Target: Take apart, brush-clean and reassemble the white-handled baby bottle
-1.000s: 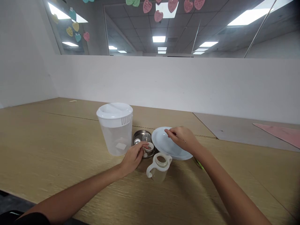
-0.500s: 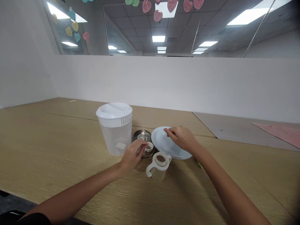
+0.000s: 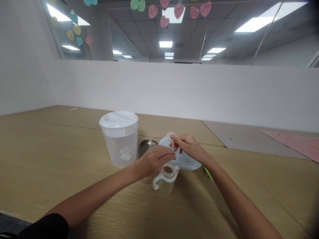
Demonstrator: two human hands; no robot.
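Observation:
My right hand (image 3: 188, 146) pinches a small whitish ring-like piece (image 3: 170, 135) above the pale blue plate (image 3: 190, 163). Close beside it, my left hand (image 3: 157, 160) has its fingers pressed together near the lower part of that piece; whatever lies between its fingertips is too small to make out. Below the left hand stands a clear cup with a white ring top and a hooked handle (image 3: 156, 182). A round metal tin (image 3: 142, 147) sits behind the left hand, partly covered by it, with a clear item inside.
A tall translucent bucket with a white lid (image 3: 119, 139) stands left of the tin. Something green (image 3: 206, 172) lies by the plate's right edge. A pink sheet (image 3: 294, 142) lies far right, before the white wall (image 3: 174, 89).
My left hand has moved right from the tin to beside my right hand. A whitish ring-like piece now shows at my right fingertips, and the white ring is no longer visible in the tin.

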